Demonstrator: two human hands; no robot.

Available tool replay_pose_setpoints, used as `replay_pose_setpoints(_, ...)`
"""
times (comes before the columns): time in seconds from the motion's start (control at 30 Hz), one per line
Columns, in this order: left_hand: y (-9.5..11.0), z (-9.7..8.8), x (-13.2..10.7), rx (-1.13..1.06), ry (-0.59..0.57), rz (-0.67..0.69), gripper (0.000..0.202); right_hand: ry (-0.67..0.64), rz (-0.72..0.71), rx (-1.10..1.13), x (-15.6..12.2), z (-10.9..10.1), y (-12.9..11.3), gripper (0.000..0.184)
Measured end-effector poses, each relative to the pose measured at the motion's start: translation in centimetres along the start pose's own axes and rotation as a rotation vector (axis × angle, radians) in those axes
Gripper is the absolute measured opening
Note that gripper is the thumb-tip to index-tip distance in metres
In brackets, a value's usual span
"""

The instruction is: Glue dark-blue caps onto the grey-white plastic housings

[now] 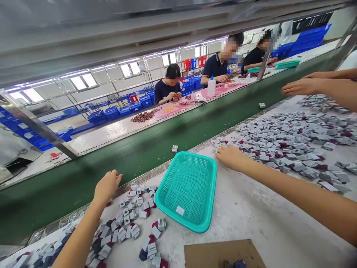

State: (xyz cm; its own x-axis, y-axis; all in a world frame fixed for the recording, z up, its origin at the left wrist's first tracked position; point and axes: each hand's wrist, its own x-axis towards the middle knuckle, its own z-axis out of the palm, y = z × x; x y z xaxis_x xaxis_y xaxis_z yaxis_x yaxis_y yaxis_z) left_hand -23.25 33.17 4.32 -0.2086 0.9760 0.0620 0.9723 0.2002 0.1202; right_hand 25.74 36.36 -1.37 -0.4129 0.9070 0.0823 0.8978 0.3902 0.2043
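- Left hand (106, 186) – fingers curled loosely, nothing visibly held, resting at the bench edge left of the teal basket (187, 190), touching the top of a small pile of grey parts (131, 219).
- Right hand (230, 156) – palm down, fingers half closed on the near edge of the big grey-part heap (301, 141), just right of the basket; can't tell if it grips one.
- Basket sits between both hands, one white tag inside.
- Beyond the basket: green conveyor belt (134, 156) with a lone part (174, 149).
- Co-worker's hand (299, 87) far right of the basket, over the heap.
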Motion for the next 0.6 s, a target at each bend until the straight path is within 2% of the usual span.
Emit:
replay_pose_setpoints(0.1, -0.1, -1.6, -2.3, -0.144, 0.092, -0.010, 0.029, 0.023, 0.004, 0.031, -0.9, -0.3, -0.8, 0.022)
replay_pose_setpoints(0.17, -0.1, -2.5, -4.7, -0.271, 0.118, -0.013, 0.033, 0.073, 0.007, 0.080, -2.1, -1.2, -1.4, 0.019)
replay_pose_setpoints(0.23, 0.1, -3.1, -7.5, -0.400, 0.096, -0.017, 0.040, 0.147, 0.007, 0.159, -4.0, -2.5, -2.2, 0.023)
replay_pose_setpoints(0.3, 0.9, -3.3, -9.9, -0.517, 0.052, -0.005, 0.044, 0.214, -0.006, 0.272, -6.5, -4.0, -3.6, 0.035)
replay_pose_setpoints(0.37, 2.2, -2.8, -11.2, -0.615, 0.014, 0.031, 0.045, 0.246, -0.044, 0.389, -9.5, -5.8, -5.5, 0.042)
replay_pose_setpoints(0.47, 5.2, -1.0, -10.4, -0.701, -0.034, 0.090, 0.033, 0.183, -0.123, 0.612, -14.3, -8.6, -8.9, 0.035)
replay_pose_setpoints(0.53, 7.7, 0.3, -8.5, -0.702, -0.066, 0.121, 0.022, 0.045, -0.163, 0.843, -17.0, -10.1, -11.1, 0.029)
replay_pose_setpoints(0.6, 10.3, 1.5, -6.4, -0.660, -0.072, 0.141, 0.020, -0.043, -0.169, 0.977, -19.1, -11.1, -12.6, 0.027)
